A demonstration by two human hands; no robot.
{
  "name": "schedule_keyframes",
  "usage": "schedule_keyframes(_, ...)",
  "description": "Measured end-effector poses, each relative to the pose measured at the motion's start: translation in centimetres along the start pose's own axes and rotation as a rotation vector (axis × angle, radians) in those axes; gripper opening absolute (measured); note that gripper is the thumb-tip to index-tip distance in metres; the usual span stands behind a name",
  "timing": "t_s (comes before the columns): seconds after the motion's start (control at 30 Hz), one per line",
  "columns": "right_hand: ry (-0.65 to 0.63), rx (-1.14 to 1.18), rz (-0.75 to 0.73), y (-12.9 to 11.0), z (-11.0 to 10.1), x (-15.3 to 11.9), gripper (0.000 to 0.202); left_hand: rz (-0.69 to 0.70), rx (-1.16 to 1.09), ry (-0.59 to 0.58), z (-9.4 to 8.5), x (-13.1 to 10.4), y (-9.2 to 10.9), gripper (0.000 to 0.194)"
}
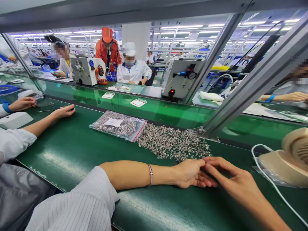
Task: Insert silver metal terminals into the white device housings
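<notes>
My left hand (192, 173), with a silver bracelet at the wrist, is closed in a pinch just in front of a loose pile of small silvery metal pieces (168, 141). My right hand (232, 173) reaches in from the right, thumb and forefinger pressed together against the left fingertips. Whatever sits between the fingertips is too small and covered to make out. Left of the pile, and touching it, lies a clear zip bag (130, 131) full of similar metal pieces, with a white paper label (113, 122) on it.
A beige fan-like device (284, 160) with a white cable stands at the right. At the left, a co-worker's hands (63, 112) rest near a white box (15, 120). White frame-shaped parts (138, 102) lie beyond the rail. A slanting metal post (223, 109) rises behind the pile.
</notes>
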State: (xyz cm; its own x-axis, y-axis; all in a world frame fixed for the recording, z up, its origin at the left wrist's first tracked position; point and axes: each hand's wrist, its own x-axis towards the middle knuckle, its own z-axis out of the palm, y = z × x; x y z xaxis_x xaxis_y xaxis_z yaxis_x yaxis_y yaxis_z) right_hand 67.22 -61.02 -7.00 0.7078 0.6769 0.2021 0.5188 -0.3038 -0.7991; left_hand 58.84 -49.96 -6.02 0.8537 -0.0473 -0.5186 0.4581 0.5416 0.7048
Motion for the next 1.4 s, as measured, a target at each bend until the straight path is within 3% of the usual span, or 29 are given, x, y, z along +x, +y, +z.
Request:
schedule_keyframes(0.27,-0.018,-0.02,0.003,0.1,0.1,0.0,0.032,0.008,-0.009,0.0,-0.3,0.5,-0.4,0.031)
schedule_keyframes(0.53,-0.024,-0.126,-0.092,0.8,0.0,0.2,0.033,0.01,-0.011,0.009,-0.3,1.0,-0.7,0.027)
schedule_keyframes(0.77,0.034,0.021,0.116,-1.1,-0.2,0.0,0.035,-0.012,-0.019,0.011,0.0,0.0,-0.1,0.033)
schedule_keyframes(1.13,0.034,0.336,0.243,-1.5,0.0,0.0,0.03,-0.012,-0.051,-0.015,-0.2,0.1,-0.1,0.033)
schedule_keyframes(1.4,0.106,0.419,0.307,-2.2,-0.4,0.0,0.028,-0.028,-0.058,-0.038,-0.4,0.0,0.0,0.032)
